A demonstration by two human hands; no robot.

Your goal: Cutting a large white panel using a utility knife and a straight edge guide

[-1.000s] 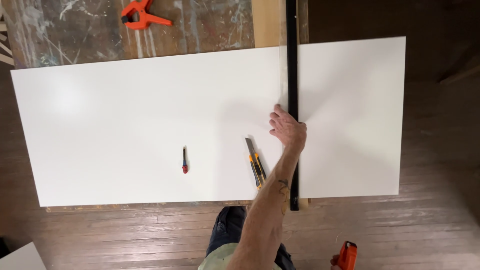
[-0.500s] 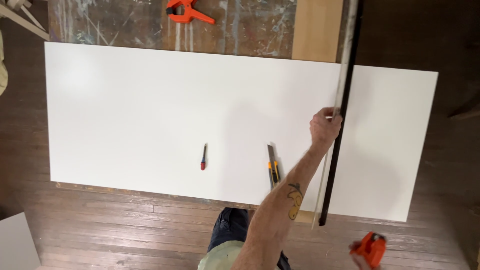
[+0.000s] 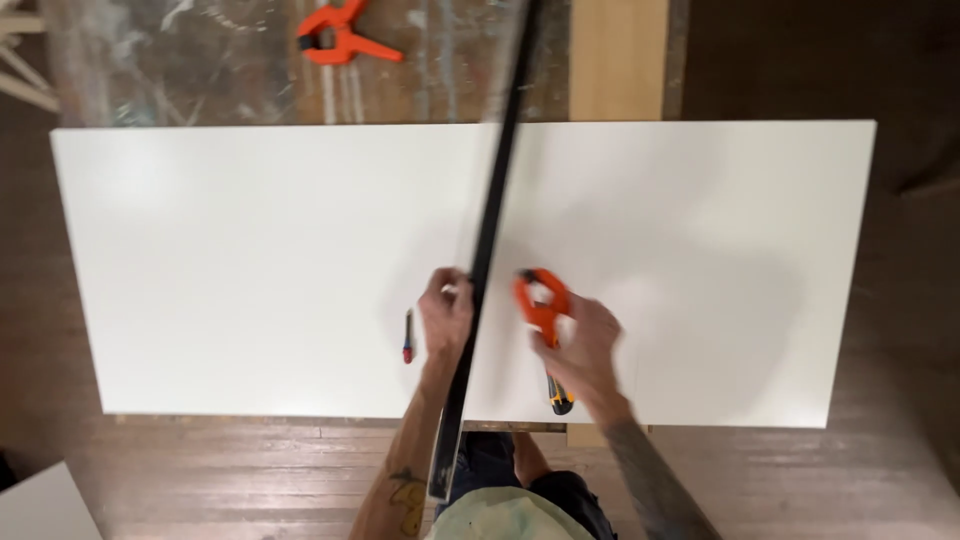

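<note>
Long black straightedge (image 3: 487,235) laid slantwise across white board (image 3: 250,260) on desk (image 3: 200,60), gripped near lower end by closed left hand (image 3: 446,312). Orange spring clamp (image 3: 541,302) just beside it, clasped in right hand (image 3: 582,345). Utility knife (image 3: 558,396) partly hidden beneath right hand.

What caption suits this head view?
Left hand grips a black straightedge on a white board; right hand holds an orange clamp.

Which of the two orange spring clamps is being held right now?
The orange clamp over the white board, gripped in the right hand. The other orange clamp lies untouched on the worktable beyond the board's far edge.
</note>
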